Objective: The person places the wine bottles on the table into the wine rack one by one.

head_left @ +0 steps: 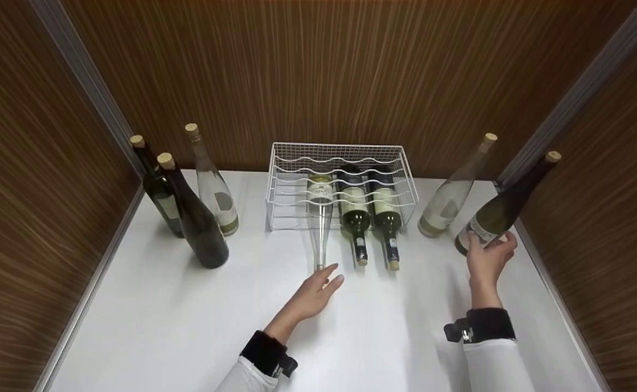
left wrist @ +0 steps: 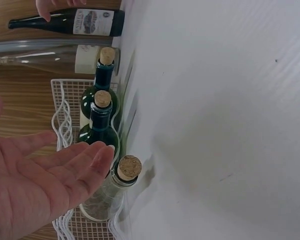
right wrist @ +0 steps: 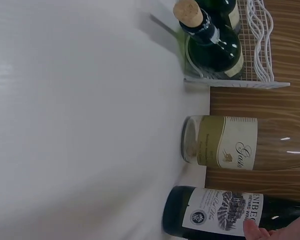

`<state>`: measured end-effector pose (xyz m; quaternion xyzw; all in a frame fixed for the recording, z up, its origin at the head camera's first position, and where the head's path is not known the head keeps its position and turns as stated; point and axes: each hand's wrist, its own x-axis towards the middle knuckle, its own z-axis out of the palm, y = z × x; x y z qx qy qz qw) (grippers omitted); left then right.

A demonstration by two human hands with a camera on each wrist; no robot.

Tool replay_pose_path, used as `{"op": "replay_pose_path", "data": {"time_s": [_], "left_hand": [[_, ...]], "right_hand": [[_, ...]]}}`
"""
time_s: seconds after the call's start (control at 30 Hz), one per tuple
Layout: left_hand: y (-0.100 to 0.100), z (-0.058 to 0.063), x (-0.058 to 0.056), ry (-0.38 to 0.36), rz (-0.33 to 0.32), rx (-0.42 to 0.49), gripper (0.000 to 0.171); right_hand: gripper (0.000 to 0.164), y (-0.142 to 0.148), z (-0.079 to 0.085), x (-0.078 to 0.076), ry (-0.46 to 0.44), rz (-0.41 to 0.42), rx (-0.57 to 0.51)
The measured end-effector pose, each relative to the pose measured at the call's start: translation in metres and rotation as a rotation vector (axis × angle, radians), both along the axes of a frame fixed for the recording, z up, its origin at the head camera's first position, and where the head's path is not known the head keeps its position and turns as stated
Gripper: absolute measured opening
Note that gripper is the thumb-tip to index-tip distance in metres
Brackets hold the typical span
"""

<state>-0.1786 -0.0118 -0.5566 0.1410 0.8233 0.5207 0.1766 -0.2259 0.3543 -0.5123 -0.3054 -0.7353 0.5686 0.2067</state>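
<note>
A white wire rack [head_left: 275, 179] holds three lying corked bottles: one clear bottle [head_left: 320, 209] and two dark green ones, a middle bottle [head_left: 355, 215] and a right one [head_left: 387, 218]. My left hand [head_left: 310, 296] is at the cork end of the clear bottle, palm turned sideways, fingers extended and holding nothing; its cork [left wrist: 129, 167] shows beside the fingertips in the left wrist view. At the right, my right hand [head_left: 488, 261] is spread by a standing dark bottle [head_left: 506, 209], thumb over its label [right wrist: 225, 210]. Whether the thumb touches is unclear.
A clear bottle [head_left: 452, 201] stands between rack and dark bottle. On the left stand a clear bottle [head_left: 218, 196], a dark bottle [head_left: 201, 228] and another dark bottle [head_left: 160, 190]. Wood-grain panels [head_left: 340, 76] enclose the white tabletop [head_left: 188, 332] on three sides.
</note>
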Motion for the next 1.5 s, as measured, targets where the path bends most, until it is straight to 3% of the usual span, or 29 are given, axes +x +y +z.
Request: {"op": "replay_pose_path", "data": {"time_s": [0.17, 0.47, 0.9, 1.13, 1.5], "left_hand": [[0.002, 0.001, -0.001, 0.008, 0.011, 0.015, 0.065], [0.012, 0.003, -0.007, 0.022, 0.014, 0.080, 0.064], [0.032, 0.006, -0.011, 0.053, -0.021, 0.126, 0.055], [0.040, 0.008, -0.011, 0.026, -0.056, 0.134, 0.058], [0.045, 0.005, -0.012, -0.029, -0.047, 0.214, 0.057]], "right_hand": [[0.092, 0.015, 0.010, -0.012, -0.026, -0.030, -0.072], [0.098, 0.036, 0.018, -0.029, -0.083, 0.023, -0.075], [0.098, 0.054, 0.030, -0.045, -0.053, 0.069, -0.003], [0.094, 0.058, 0.035, -0.049, -0.078, 0.098, 0.058], [0.086, 0.053, 0.033, -0.048, -0.074, 0.030, 0.133]]}}
